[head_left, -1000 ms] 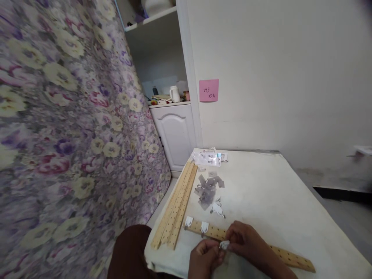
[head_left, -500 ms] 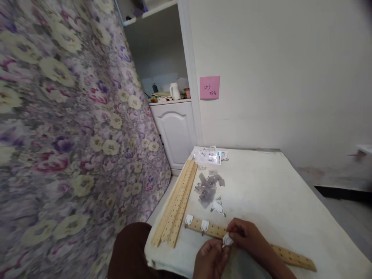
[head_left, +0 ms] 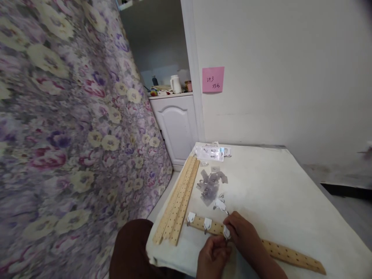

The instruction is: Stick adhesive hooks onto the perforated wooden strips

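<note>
A perforated wooden strip [head_left: 279, 252] lies across the near edge of the white table [head_left: 276, 193]. Two white adhesive hooks [head_left: 199, 221] are stuck near its left end. My right hand [head_left: 242, 234] pinches a third white hook [head_left: 227, 232] and presses it against the strip just right of those two. My left hand [head_left: 213, 257] is curled below the strip, fingers bent, close to the right hand; I cannot see anything in it. More loose white hooks [head_left: 221, 205] lie just beyond my right hand.
Three long wooden strips [head_left: 180, 199] lie along the table's left edge. A pile of grey clear backing pieces [head_left: 210, 185] and a hook package [head_left: 213, 153] sit further back. A floral mattress [head_left: 66, 135] leans at left. A pink note [head_left: 213, 79] is on the wall.
My right hand carried the white hook up from in front of the strip onto the strip, beside the two mounted hooks. The left hand stayed low. The camera tipped slightly downward.
</note>
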A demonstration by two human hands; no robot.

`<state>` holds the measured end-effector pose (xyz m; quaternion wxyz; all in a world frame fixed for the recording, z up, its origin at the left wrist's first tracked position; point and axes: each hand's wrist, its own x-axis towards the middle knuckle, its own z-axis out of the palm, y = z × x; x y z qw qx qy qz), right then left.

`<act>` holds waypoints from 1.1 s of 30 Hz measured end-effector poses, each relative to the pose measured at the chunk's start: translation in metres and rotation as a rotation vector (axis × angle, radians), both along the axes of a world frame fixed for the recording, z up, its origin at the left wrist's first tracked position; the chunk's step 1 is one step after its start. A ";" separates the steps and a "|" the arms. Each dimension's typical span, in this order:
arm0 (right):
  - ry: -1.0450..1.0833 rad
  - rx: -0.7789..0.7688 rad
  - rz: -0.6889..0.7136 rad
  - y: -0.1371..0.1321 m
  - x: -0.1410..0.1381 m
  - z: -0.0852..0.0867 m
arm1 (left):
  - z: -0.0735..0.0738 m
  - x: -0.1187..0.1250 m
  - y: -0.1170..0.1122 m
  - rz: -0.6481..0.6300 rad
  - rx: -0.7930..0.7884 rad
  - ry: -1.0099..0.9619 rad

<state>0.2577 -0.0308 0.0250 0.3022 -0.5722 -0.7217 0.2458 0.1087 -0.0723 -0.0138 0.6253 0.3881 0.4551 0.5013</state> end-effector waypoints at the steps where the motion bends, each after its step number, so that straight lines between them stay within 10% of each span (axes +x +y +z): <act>1: -0.001 -0.001 -0.002 0.000 0.000 0.000 | -0.001 -0.001 -0.001 -0.014 0.027 0.029; 11: 0.161 -0.114 0.041 0.000 0.018 0.014 | 0.009 -0.014 -0.005 -0.099 0.582 0.774; 33: 0.030 -0.134 0.063 -0.004 0.017 0.013 | 0.023 -0.003 0.006 -0.213 0.523 1.130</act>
